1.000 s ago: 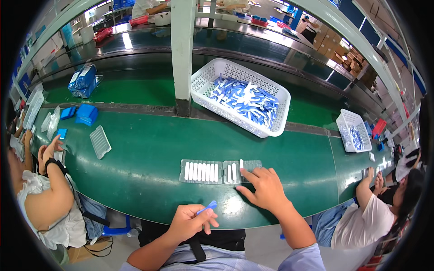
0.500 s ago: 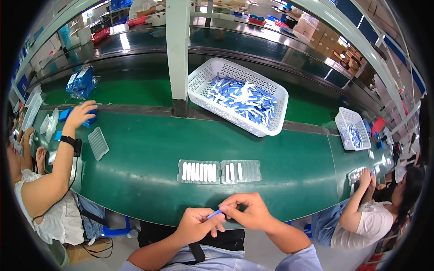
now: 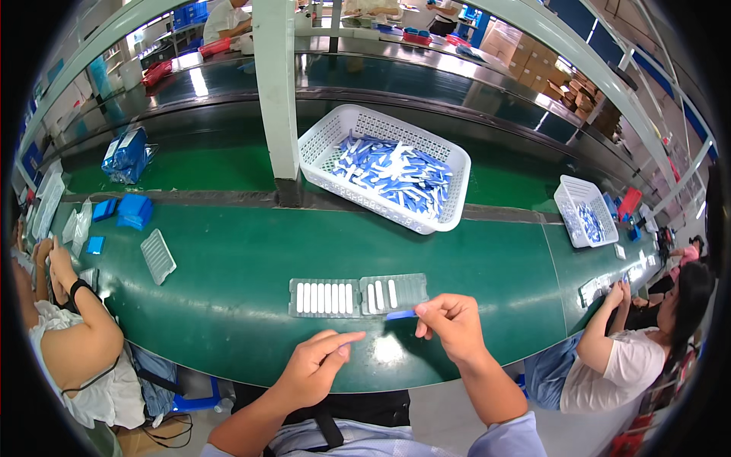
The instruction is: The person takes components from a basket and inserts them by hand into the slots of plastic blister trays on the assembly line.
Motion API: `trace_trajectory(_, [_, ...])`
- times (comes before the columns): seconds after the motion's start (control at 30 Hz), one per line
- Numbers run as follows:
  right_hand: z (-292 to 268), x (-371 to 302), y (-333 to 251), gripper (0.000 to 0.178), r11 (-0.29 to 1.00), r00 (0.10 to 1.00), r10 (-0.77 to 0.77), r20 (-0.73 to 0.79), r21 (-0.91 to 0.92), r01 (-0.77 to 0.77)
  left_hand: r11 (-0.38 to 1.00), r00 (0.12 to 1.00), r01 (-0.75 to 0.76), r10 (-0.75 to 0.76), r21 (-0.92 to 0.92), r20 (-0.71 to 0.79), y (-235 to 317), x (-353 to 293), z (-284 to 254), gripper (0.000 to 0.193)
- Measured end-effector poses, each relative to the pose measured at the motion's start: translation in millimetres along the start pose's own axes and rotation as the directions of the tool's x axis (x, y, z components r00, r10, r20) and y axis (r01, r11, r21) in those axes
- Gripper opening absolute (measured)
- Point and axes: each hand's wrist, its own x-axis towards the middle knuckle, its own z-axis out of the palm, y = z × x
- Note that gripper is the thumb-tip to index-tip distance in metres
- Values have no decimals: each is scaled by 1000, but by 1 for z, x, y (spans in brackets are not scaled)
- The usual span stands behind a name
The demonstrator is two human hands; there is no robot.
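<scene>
My right hand (image 3: 451, 326) pinches one end of a slim blue stick (image 3: 401, 314), which points left, close to the near edge of the tray. To its left, my left hand (image 3: 316, 367) is over the table edge with its index finger stretched out and the thumb apart; I see nothing held in it. Just beyond both hands lies a clear plastic tray in two halves. The left half (image 3: 292, 311) carries a row of several white sticks (image 3: 327, 298). In the right half (image 3: 411, 288) are three white sticks (image 3: 381, 295) at its left side.
A white basket (image 3: 365, 199) heaped with blue and white sticks stands beyond the tray, beside a pale post (image 3: 276, 99). Another clear tray (image 3: 158, 257) and blue packs (image 3: 135, 212) lie at left. Co-workers sit on both sides; a smaller basket (image 3: 601, 239) is at right.
My hands were together at the blue stick; now they are apart. The right hand has carried the stick forward and right towards the tray, and the left has let go. The left co-worker's arm has drawn back.
</scene>
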Motion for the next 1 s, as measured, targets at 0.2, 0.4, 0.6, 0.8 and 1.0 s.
trace_trajectory(0.2, [-29,38,-22,13,934,979,-27,204,-344,97,735,929,-366,328,571,173,23,34,-15,39])
trace_trajectory(0.4, [-33,74,-20,15,918,977,57,205,-396,29,740,887,-461,386,489,253,19,90,-23,29])
trace_trajectory(0.6, [-30,73,-5,15,994,994,96,57,-61,-93,944,964,-263,264,200,24,-4,98,-22,14])
trace_trajectory(0.8, [-35,72,-2,17,985,988,145,53,85,-150,938,998,-56,44,-342,-44,-16,98,-18,14])
trace_trajectory(1.0, [-32,72,8,21,916,980,167,111,350,-196,890,993,96,-116,-446,-18,-16,94,-17,16])
